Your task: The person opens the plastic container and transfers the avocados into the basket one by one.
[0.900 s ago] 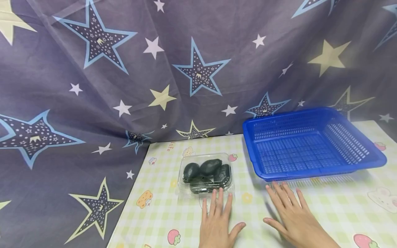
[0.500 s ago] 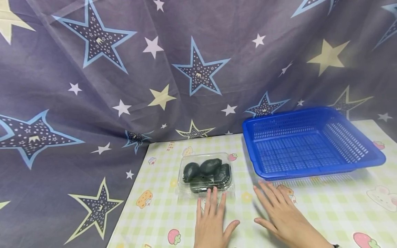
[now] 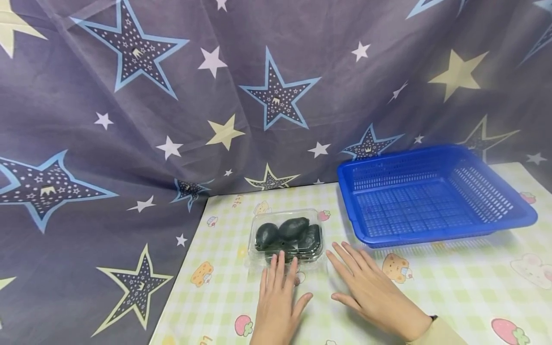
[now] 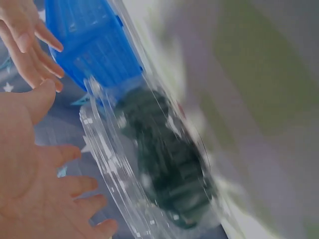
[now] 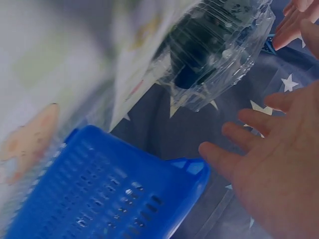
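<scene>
A clear plastic clamshell box (image 3: 254, 261) holding several dark green avocados (image 3: 294, 229) sits near the middle of the table in the head view, its lid down. My left hand (image 3: 276, 302) is spread at its front edge; the fingertips overlap that edge in the head view, while the left wrist view shows them just off the lid. To the right of the box, my right hand (image 3: 371, 292) is held with straight fingers, apart from it. Both palms, seen in the wrist views, hold nothing. A blue plastic basket (image 3: 414, 236) stands behind my right hand.
The table wears a green-checked cloth (image 3: 224, 297) with cartoon prints. Its left edge runs down from the back corner. A dark star-patterned curtain (image 3: 185, 81) hangs directly behind the table and along its left side. The basket's back rim lies close to the curtain.
My right hand has moved left, from in front of the basket to beside the clamshell box. My left hand has shifted left and a little forward. Box and basket stay put.
</scene>
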Demonstrator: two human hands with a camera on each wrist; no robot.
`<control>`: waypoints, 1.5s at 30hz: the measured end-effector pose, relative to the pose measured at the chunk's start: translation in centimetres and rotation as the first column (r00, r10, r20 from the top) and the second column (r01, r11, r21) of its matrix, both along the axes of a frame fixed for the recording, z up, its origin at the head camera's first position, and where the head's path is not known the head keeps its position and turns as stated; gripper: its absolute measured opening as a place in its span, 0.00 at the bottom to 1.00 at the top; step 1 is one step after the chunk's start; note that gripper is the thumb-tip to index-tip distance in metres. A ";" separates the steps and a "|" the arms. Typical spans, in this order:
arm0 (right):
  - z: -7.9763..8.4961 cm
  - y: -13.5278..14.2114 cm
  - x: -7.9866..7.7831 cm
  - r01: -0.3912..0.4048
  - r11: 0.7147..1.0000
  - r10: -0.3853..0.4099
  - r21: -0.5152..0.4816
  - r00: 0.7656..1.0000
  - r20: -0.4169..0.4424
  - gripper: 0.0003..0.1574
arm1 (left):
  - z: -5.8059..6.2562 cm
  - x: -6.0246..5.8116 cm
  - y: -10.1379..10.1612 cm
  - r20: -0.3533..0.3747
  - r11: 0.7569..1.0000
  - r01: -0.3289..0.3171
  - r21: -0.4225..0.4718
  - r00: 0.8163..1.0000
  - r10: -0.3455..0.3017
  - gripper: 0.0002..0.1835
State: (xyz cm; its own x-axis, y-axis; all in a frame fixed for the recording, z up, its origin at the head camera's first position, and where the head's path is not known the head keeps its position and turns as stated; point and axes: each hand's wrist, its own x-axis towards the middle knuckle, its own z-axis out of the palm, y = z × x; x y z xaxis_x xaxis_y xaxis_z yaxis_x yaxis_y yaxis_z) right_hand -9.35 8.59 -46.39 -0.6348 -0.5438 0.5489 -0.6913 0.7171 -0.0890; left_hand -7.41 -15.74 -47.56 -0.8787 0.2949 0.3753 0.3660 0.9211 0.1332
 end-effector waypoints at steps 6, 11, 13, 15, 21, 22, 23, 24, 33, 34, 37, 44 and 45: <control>0.7 -0.9 -0.8 -0.014 1.000 0.013 0.018 1.000 0.025 0.48 | 0.6 -0.7 -1.9 0.035 1.000 -0.019 0.007 0.999 0.019 0.44; 1.2 -1.9 -1.8 -0.013 0.998 0.011 0.065 0.999 0.034 0.52 | 1.2 -1.8 -3.8 0.090 1.000 -0.010 0.010 0.996 0.009 0.45; 1.3 -2.4 -2.2 -0.018 0.996 0.015 0.091 0.999 0.032 0.55 | 1.3 -2.2 -4.4 0.117 1.000 -0.007 0.008 0.993 0.006 0.46; 1.3 -2.9 -2.6 -0.023 0.994 0.020 0.111 0.999 0.029 0.59 | 1.3 -2.5 -4.9 0.132 1.000 -0.001 0.015 0.991 -0.001 0.47; 1.5 -3.5 -3.6 -0.039 0.991 0.032 0.129 0.998 0.052 0.61 | 1.3 -3.5 -6.0 0.050 1.000 0.022 0.014 0.998 -0.022 0.47; 1.5 -3.5 -3.7 -0.043 0.991 0.035 0.128 0.997 0.062 0.61 | 1.4 -3.6 -6.2 0.044 1.000 0.024 0.013 0.999 -0.025 0.47; 1.5 -3.5 -3.8 -0.046 0.991 0.037 0.128 0.997 0.074 0.61 | 1.4 -3.8 -6.3 0.041 1.000 0.028 0.011 0.999 -0.028 0.47; 1.5 -3.6 -3.8 -0.050 0.991 0.038 0.127 0.995 0.092 0.60 | 1.5 -3.9 -6.5 0.048 0.999 0.031 0.011 0.998 -0.031 0.47; 1.9 -4.1 -4.4 -0.040 0.986 0.009 0.164 0.983 0.185 0.46 | 2.3 -5.2 -7.7 0.118 0.999 0.042 -0.030 0.992 -0.038 0.42; 1.9 -4.2 -4.5 -0.038 0.985 0.007 0.170 0.983 0.181 0.45 | 2.4 -5.2 -7.8 0.128 0.999 0.033 -0.033 0.991 -0.029 0.41; 2.0 -4.5 -4.7 -0.027 0.983 -0.002 0.184 0.987 0.158 0.41 | 2.4 -5.3 -8.1 0.141 0.999 0.018 -0.039 0.990 -0.012 0.38; 1.8 -5.2 -5.3 0.037 0.988 -0.048 0.153 0.996 0.070 0.32 | 2.4 -5.9 -8.2 0.102 1.000 0.015 -0.022 0.995 -0.012 0.33; 1.7 -5.4 -5.4 0.048 0.988 -0.057 0.146 0.997 0.055 0.31 | 2.4 -6.0 -8.2 0.099 1.000 0.015 -0.018 0.995 -0.013 0.32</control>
